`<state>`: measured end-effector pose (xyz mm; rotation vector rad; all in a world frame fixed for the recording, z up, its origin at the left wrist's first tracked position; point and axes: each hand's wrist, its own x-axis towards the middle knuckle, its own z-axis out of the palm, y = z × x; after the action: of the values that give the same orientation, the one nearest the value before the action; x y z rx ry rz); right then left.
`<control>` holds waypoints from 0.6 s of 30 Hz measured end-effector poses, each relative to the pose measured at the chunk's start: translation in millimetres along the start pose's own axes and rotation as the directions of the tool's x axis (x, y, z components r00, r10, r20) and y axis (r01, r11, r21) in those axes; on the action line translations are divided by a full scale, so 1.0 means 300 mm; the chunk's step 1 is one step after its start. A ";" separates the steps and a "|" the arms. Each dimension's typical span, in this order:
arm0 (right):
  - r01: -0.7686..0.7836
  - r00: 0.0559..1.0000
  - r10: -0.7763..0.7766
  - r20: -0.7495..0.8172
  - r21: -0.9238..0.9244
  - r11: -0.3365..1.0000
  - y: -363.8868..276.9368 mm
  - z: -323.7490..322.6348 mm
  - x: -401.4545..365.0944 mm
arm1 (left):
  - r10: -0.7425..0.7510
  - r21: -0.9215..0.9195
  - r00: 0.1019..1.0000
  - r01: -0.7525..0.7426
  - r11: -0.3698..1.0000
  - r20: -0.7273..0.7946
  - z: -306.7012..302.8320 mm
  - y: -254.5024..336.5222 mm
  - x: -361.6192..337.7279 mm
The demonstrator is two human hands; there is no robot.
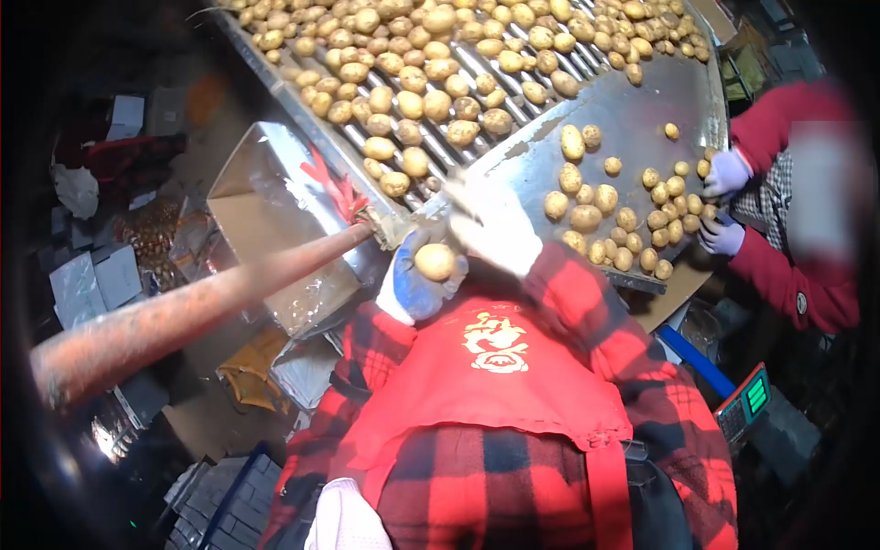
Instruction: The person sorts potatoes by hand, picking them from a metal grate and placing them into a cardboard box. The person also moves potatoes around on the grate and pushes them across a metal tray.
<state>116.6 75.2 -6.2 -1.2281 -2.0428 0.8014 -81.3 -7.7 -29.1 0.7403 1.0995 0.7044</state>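
Potato held at the table's edge

A potato (pixel 435 261) is clasped in the fingers of the blue-gloved left hand (pixel 414 286) at frame centre, just below the table (pixel 642 101). The white-gloved right hand (pixel 495 225) is blurred, so its grip cannot be told

The space is dim, with light falling mostly on a metal roller table (pixel 632 105) that slopes across the top. Left of it an open cardboard box (pixel 266 211) stands over a dark floor (pixel 197 417) littered with white cartons (pixel 96 280) and netted sacks (pixel 151 229). A scale with a green display (pixel 747 403) sits at lower right
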 end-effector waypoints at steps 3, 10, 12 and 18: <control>-0.025 0.994 -0.008 -0.106 -0.298 0.954 0.041 -0.032 0.270 | -0.295 -0.917 0.947 0.227 0.329 0.128 0.081 0.149 -0.006; 0.164 0.979 -0.066 0.192 -0.554 0.816 0.084 0.036 0.133 | -0.165 -0.883 0.978 0.185 0.432 0.125 0.055 0.232 0.013; 0.139 0.961 -0.003 0.277 -0.473 0.870 0.126 0.005 -0.052 | -0.209 -0.876 0.971 0.199 0.439 0.116 0.072 0.254 0.020; -0.011 0.962 0.092 0.257 -0.302 0.953 0.113 -0.320 -0.239 | -0.184 -0.755 0.971 0.236 0.612 0.155 0.140 0.197 0.092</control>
<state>234.6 40.7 14.2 -1.4044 -2.4306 0.7350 -41.3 40.8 16.3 -0.1210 0.6932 0.8489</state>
